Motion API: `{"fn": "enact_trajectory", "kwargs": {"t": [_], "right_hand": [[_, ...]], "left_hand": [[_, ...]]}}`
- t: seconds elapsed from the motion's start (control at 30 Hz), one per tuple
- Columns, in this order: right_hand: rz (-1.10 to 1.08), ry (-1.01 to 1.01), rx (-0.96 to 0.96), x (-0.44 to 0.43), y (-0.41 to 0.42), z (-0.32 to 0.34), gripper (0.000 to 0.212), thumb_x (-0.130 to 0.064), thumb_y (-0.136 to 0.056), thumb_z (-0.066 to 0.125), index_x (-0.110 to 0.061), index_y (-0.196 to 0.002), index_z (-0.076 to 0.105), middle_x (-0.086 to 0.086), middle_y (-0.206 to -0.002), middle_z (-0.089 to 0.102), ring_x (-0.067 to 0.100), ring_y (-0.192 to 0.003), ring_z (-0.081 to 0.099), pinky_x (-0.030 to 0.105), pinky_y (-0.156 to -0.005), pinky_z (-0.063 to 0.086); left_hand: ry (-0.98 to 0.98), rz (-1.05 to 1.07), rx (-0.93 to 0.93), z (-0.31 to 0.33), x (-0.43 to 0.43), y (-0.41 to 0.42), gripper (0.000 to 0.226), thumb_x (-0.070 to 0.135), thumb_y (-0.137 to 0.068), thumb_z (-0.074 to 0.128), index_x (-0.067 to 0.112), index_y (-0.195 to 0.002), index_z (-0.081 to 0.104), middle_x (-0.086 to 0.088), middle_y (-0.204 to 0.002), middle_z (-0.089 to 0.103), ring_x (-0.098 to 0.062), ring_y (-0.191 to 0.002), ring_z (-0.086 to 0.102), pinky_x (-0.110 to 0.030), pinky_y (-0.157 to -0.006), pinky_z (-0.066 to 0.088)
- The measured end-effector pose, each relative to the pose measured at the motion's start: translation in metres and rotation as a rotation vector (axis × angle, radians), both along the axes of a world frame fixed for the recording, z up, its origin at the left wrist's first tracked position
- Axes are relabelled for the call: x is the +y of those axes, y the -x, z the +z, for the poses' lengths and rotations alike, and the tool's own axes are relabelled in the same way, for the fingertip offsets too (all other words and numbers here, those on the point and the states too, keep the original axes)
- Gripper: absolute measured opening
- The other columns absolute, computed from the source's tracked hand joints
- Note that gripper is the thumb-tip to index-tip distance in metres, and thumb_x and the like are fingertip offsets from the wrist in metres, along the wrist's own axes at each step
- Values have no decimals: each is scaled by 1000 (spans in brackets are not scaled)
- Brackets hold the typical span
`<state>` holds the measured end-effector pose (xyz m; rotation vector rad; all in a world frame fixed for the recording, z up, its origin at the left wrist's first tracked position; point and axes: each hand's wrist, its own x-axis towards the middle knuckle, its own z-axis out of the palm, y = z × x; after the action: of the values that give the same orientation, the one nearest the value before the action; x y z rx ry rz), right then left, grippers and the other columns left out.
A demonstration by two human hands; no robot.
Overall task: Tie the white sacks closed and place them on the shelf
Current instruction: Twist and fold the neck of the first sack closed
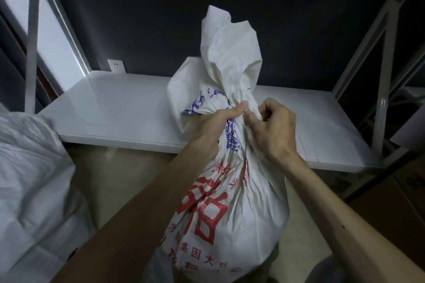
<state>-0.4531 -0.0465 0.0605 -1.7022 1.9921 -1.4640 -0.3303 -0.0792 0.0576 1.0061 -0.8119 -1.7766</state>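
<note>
Both hands, left and right, clamped on white sack neck; shelf front edge just behind.

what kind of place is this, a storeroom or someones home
Most likely a storeroom. A bare white metal-framed shelf stands against a dark wall, cardboard boxes sit at the right, and another white sack lies at the left.

Dim, cool light; the dark back wall swallows detail. A soft sheen lies on the white shelf near its left end. Wide-angle bending bows the frame uprights; edges look soft and smeared
</note>
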Motion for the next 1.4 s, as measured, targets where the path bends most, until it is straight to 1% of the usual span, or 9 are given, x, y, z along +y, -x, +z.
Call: {"fn": "enact_trajectory", "kwargs": {"t": [0.23,0.4,0.5,0.73,0.87,1.0,1.2,1.3,1.4], "right_hand": [[23,174,346,0,-10,-9,36,-22,-83,70,-15,-65,39,0,-64,43,20,-61,41,32,-55,29],[398,-159,-452,6,9,18,26,-32,-90,68,-12,-74,64,-3,-70,62,5,-66,57,20,-64,45],[546,-359,-469,7,15,16,28,-28,-95,62,-14,-72,71,-7,-69,68,5,-64,61,18,-63,47],[162,-70,259,3,3,-5,45,-28,-94,56,-11,-55,41,5,-46,39,20,-49,37,32,-53,30],[-60,93,815,0,-4,-14,21,-9,-76,69,-4,-59,57,13,-48,54,32,-44,46,29,-56,27],[-97,116,959,-4,-16,-20,11,-7,-68,74,-4,-68,63,11,-52,60,29,-50,52,30,-56,31],[305,-182,125,6,0,0,33,-44,-96,53,-18,-94,73,-6,-86,69,12,-84,60,27,-71,45],[508,-420,-424,3,15,8,35,-34,-97,57,-3,-103,71,8,-98,74,11,-88,66,27,-82,49],[592,-504,-553,0,23,9,36,-26,-94,61,7,-107,69,16,-110,72,23,-108,67,31,-99,49]], "left_hand": [[-50,90,71,-8,-8,2,37,13,-77,83,-1,-110,72,-21,-105,74,-36,-94,74,-49,-88,59],[-59,3,97,-9,-18,-7,66,22,-60,93,3,-118,70,-19,-116,71,-38,-105,70,-54,-100,51],[-61,0,93,-9,-17,-7,54,19,-68,88,2,-116,71,-20,-113,73,-38,-102,71,-55,-96,53],[-30,184,8,-12,-14,0,52,16,-63,92,6,-110,72,-11,-103,77,-30,-94,74,-49,-89,58],[-4,104,18,-4,-4,1,46,13,-71,88,3,-112,71,-13,-104,76,-30,-94,75,-47,-87,60],[-30,193,23,-2,-1,0,40,-1,-70,85,-3,-108,71,-17,-99,76,-32,-87,75,-43,-73,63],[-60,142,8,-7,-14,-9,48,7,-67,87,-2,-111,70,-17,-102,76,-36,-90,74,-50,-86,60],[-59,58,-15,-7,-14,-10,50,11,-65,88,-1,-111,71,-17,-103,76,-37,-91,74,-51,-89,58],[-36,25,-33,-6,-17,-12,59,14,-60,90,0,-114,70,-16,-105,76,-36,-94,74,-51,-91,57]]}}
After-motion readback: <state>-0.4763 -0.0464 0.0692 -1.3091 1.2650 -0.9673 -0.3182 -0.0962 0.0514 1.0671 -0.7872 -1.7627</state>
